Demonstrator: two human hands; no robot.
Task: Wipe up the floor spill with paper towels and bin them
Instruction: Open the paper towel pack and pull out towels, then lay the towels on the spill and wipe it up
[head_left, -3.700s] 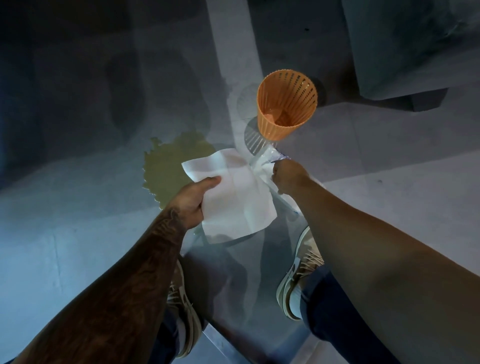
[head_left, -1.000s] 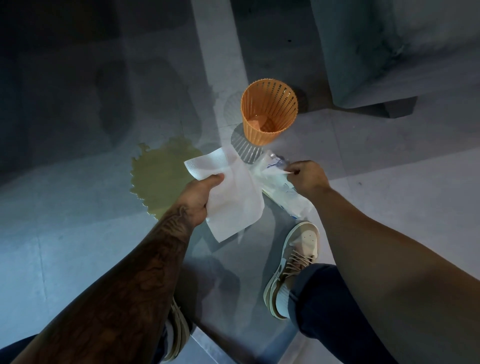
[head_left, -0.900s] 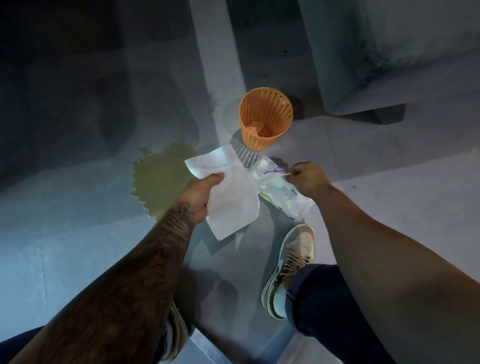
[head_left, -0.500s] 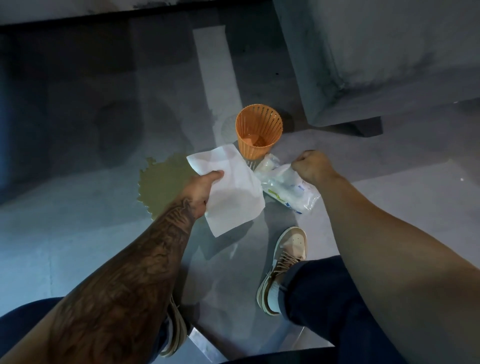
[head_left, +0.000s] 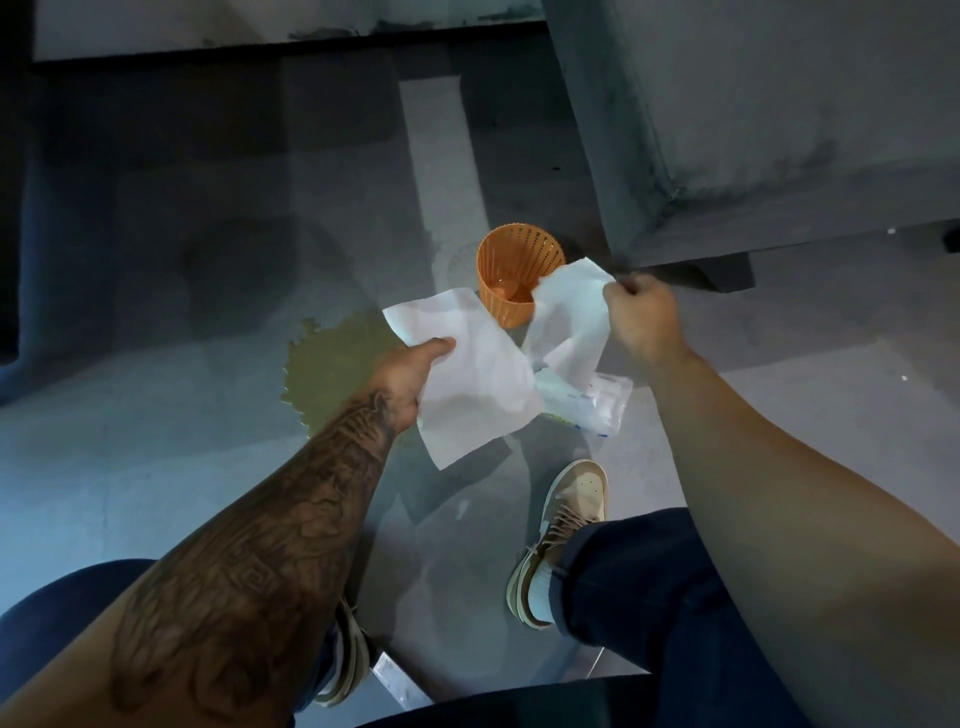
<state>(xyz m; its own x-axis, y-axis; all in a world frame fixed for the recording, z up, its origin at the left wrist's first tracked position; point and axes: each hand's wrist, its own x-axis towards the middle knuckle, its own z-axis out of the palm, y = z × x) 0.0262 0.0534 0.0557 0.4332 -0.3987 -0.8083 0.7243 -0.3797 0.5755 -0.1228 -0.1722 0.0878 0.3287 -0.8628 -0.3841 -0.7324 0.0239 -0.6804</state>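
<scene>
A yellowish spill lies on the grey floor, left of centre. My left hand grips a white paper towel held in the air just right of the spill. My right hand pinches a second paper towel that hangs down, its lower end still at the plastic towel pack lying on the floor. An orange perforated bin stands upright behind both towels, with something pale at its bottom.
A grey sofa with a dark leg stands at the upper right, close to the bin. My two beige shoes are on the floor below the pack. A wall base runs along the top.
My right hand has risen and drawn a second sheet up out of the pack, which stays low on the floor. My left hand keeps its sheet. The view has pulled back.
</scene>
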